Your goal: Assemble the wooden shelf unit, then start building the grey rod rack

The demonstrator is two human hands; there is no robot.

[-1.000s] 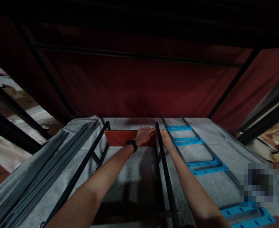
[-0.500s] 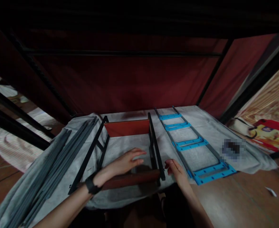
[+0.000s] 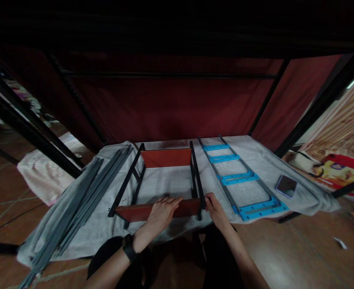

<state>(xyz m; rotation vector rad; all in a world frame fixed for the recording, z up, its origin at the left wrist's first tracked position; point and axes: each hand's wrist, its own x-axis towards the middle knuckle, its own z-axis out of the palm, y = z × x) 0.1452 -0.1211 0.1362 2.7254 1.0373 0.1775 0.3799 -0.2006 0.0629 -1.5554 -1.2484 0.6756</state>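
Observation:
A black metal frame (image 3: 195, 168) lies on a grey cloth (image 3: 89, 224) on the floor, with a reddish-brown board at its far end (image 3: 166, 157) and another at its near end (image 3: 134, 211). My left hand (image 3: 161, 210) rests flat on the near board, fingers spread over its top edge; a dark watch sits on that wrist. My right hand (image 3: 214, 204) grips the near corner of the frame's right black bar, next to the board's right end.
A bundle of several grey rods (image 3: 83, 200) lies left on the cloth. A grey ladder-like frame with blue brackets (image 3: 240, 176) lies right, a phone (image 3: 286, 185) beside it. Dark red fabric on black poles stands behind. Tiled floor surrounds the cloth.
Both hands have come back from the far board to the near end of the frame. The left hand now lies on the near board, the right on the frame's corner. The view has pulled back.

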